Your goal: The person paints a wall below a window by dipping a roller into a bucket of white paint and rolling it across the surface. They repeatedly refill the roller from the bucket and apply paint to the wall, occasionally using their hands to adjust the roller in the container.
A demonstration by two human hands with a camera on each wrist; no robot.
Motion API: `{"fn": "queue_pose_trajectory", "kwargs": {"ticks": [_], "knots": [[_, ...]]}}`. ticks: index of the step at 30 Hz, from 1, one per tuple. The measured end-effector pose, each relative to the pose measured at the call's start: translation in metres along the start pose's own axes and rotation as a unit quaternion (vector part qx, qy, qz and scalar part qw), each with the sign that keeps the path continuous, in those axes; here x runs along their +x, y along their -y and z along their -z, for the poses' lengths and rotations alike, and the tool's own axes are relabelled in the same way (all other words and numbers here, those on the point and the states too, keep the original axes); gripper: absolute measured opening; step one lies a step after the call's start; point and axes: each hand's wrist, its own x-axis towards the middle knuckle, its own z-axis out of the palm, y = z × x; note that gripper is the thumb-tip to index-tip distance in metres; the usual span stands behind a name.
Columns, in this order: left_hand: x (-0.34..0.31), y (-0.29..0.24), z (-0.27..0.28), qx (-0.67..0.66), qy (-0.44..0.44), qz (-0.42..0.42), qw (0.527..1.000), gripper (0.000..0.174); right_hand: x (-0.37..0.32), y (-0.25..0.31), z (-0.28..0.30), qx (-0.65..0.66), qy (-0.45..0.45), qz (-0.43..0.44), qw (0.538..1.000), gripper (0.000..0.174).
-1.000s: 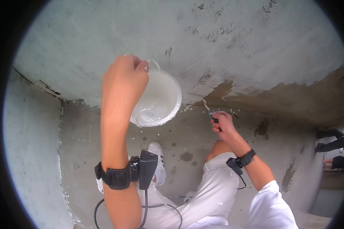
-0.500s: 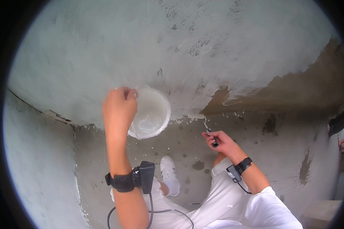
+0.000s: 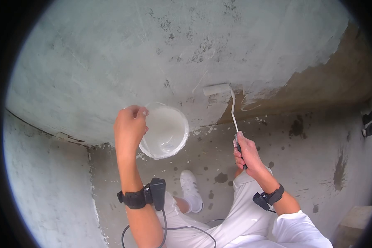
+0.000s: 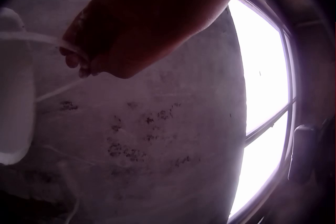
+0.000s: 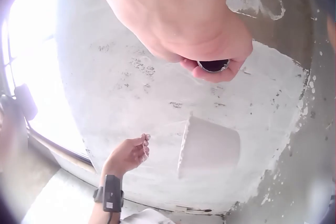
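My left hand point(image 3: 128, 124) grips the thin bail handle point(image 4: 37, 36) of a white bucket point(image 3: 185, 134), which hangs beside the wall. White paint point(image 3: 163, 128) shows inside the bucket. My right hand point(image 3: 249, 153) is wrapped round the black grip point(image 3: 240, 151) of a paint roller. The roller's white sleeve point(image 3: 217, 89) lies against the lower wall, just left of the bare brown patch, with its bent frame point(image 3: 234, 109) running down to the hand. In the right wrist view the dark end of the grip point(image 5: 213, 66) shows below the curled fingers.
Pale coating covers most of the wall point(image 3: 111, 53); a brown uncoated area point(image 3: 330, 82) spreads along its lower right. White drips and dark stains mark the grey floor point(image 3: 285, 165). A second wall point(image 3: 45, 177) stands at the left. A bright window point(image 4: 265, 66) shows in the left wrist view.
The roller has gone from the wall's foot up onto the wall, and my right hand has turned on its grip. The bucket, held by my left hand, now appears lower in the view.
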Motion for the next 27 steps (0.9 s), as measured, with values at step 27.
{"fn": "queue_pose_trajectory", "kwargs": {"ticks": [27], "knots": [[-0.007,-0.004,-0.003,0.006,0.035,0.023,0.999,0.025,0.111,-0.129,0.001,-0.169,-0.147,0.184,0.957,0.057]]}}
